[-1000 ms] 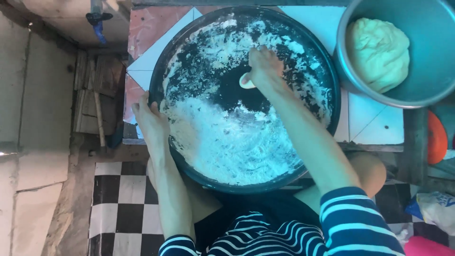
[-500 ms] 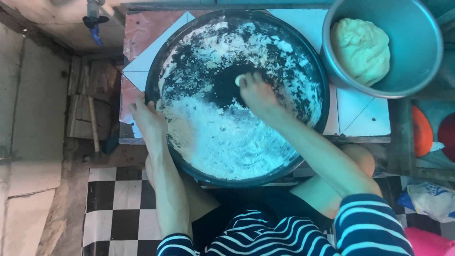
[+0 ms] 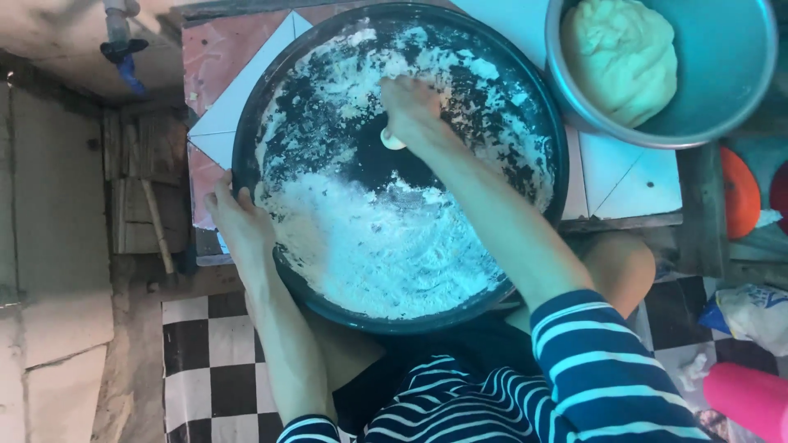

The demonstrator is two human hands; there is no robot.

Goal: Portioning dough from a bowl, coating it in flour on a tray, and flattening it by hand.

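My right hand [image 3: 410, 111] is closing its fingers round a small white dough ball [image 3: 392, 140], pressing it on the floured middle of the dark pan [image 3: 542, 123]. My left hand [image 3: 238, 221] is gripping the pan's left rim, fingers curled. A metal bowl [image 3: 730, 90] with a dough lump [image 3: 620, 57] is sitting just beside the pan.

Large round dark pan [image 3: 525, 98], flat on the tiled table, coated with white flour, thickest on its near half. Small pale dough piece [image 3: 392, 140] lies near the bare dark centre.
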